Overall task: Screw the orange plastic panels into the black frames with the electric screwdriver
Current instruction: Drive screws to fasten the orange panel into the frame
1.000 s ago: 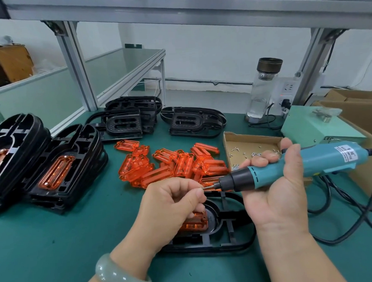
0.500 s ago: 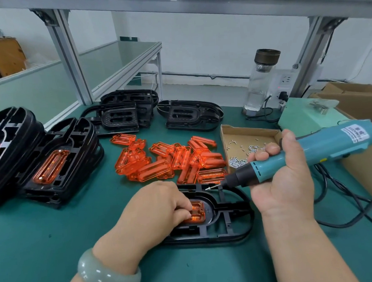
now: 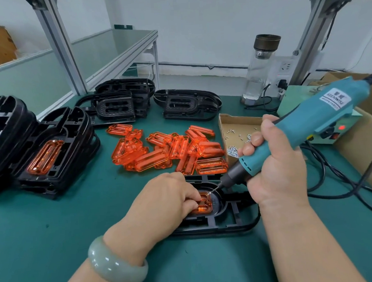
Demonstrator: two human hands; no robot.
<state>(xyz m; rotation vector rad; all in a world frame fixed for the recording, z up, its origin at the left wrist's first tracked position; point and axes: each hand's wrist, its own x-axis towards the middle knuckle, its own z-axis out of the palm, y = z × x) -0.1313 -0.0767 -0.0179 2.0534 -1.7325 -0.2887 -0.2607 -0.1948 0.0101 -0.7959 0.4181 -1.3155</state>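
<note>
left: stacked black frames (image 3: 53,151), panels fitted, on surface (image 3: 57,231) | centre: left hand (image 3: 162,201), fingers curled, pinning orange panel (image 3: 204,206) inside black frame (image 3: 227,225) lying flat | behind: loose panels (image 3: 170,150) heaped | right: right hand (image 3: 276,175), fingers wrapped round electric screwdriver (image 3: 297,131), bit tip on panel's far corner

place: assembly workshop | cues: green workbench (image 3: 57,231); screw box (image 3: 237,122) (stacked frames (image 3: 63,129))
</note>
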